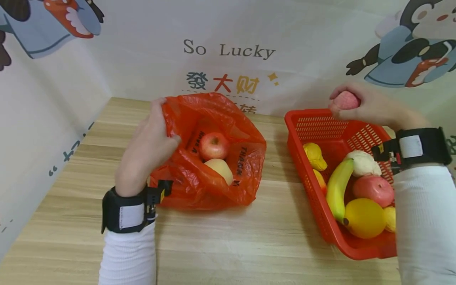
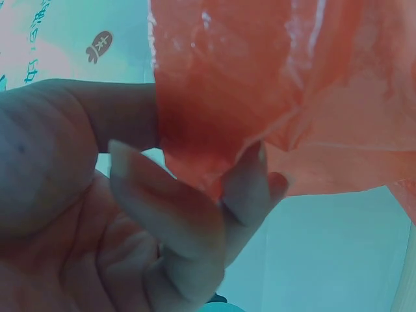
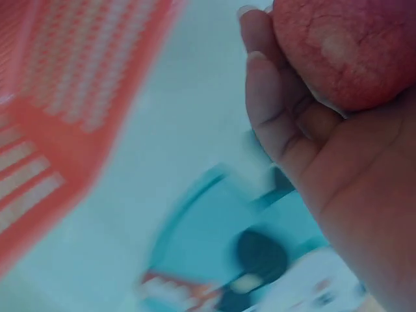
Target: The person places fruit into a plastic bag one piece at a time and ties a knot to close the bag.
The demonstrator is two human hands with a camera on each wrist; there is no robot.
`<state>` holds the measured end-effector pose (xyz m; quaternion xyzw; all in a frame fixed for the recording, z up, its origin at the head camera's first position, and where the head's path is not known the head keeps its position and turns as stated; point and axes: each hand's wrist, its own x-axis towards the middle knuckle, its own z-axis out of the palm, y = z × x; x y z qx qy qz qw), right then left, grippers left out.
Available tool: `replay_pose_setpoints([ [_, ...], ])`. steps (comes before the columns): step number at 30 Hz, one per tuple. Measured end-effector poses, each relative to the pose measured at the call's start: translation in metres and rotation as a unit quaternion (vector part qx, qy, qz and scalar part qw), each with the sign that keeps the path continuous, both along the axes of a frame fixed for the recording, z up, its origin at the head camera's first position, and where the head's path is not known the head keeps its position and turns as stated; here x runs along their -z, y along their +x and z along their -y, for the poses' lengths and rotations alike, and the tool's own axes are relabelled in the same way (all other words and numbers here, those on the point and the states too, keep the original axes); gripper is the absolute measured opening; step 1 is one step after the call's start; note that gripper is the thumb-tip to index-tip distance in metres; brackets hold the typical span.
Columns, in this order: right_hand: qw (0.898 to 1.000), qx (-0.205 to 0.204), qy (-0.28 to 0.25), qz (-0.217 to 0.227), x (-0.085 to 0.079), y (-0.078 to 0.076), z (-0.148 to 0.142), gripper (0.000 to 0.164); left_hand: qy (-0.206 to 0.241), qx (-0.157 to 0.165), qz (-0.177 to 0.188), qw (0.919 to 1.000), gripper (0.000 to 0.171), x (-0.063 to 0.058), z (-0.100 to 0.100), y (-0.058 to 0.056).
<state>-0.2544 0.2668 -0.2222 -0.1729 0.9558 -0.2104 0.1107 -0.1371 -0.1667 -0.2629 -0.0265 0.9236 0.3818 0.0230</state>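
My left hand (image 1: 153, 138) grips the left rim of a red plastic bag (image 1: 254, 146), pulling it up. In the left wrist view the film (image 2: 227, 71) passes between thumb and fingers. Inside the bag's wide mouth lie a red apple (image 1: 213, 146) and a pale yellow round fruit (image 1: 221, 169), the latter partly covered by film. Over the far rim of a red basket (image 1: 310, 190), my right hand (image 1: 377, 105) holds a round, rough-skinned pink fruit (image 1: 346, 100). The right wrist view shows the fingers curled round this pink fruit (image 3: 344, 52).
The basket holds a banana (image 1: 336, 190), a yellow oval fruit (image 1: 365, 218), a pinkish-red fruit (image 1: 374, 190), a whitish lumpy piece (image 1: 363, 163) and a small yellow piece (image 1: 314, 156). My right forearm hides its right side. A printed wall cloth (image 1: 303, 47) stands behind the wooden table (image 1: 249, 241).
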Motion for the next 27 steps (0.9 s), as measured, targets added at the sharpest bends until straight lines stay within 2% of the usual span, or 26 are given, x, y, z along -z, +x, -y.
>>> replay_pose_setpoints([
  [5, 0.998, -0.041, 0.025, -0.042, -0.021, 0.009, 0.048, 0.055, 0.005, -0.004, -0.003, 1.0, 0.088, 0.0, 0.001, 0.0],
  [9, 0.994, -0.084, 0.039, -0.066, -0.027, 0.014, 0.081, 0.054, -0.004, -0.001, -0.001, 1.0, 0.088, 0.0, 0.001, 0.0],
  [13, 0.988, -0.134, 0.021, -0.073, -0.023, 0.018, 0.112, 0.05, -0.01, 0.0, 0.003, 0.9999, 0.088, -0.001, 0.002, 0.0],
  [17, 0.982, -0.179, -0.019, -0.051, -0.015, 0.022, 0.144, 0.049, -0.017, -0.004, 0.004, 0.9998, 0.087, -0.001, 0.003, 0.0],
  [21, 0.975, -0.218, -0.036, -0.034, -0.007, 0.024, 0.171, 0.051, -0.023, -0.008, 0.002, 0.9997, 0.087, -0.002, 0.003, 0.001],
  [27, 0.966, -0.252, -0.004, -0.048, 0.004, 0.024, 0.199, 0.05, -0.021, -0.005, -0.002, 0.9998, 0.087, -0.001, 0.003, 0.0],
])
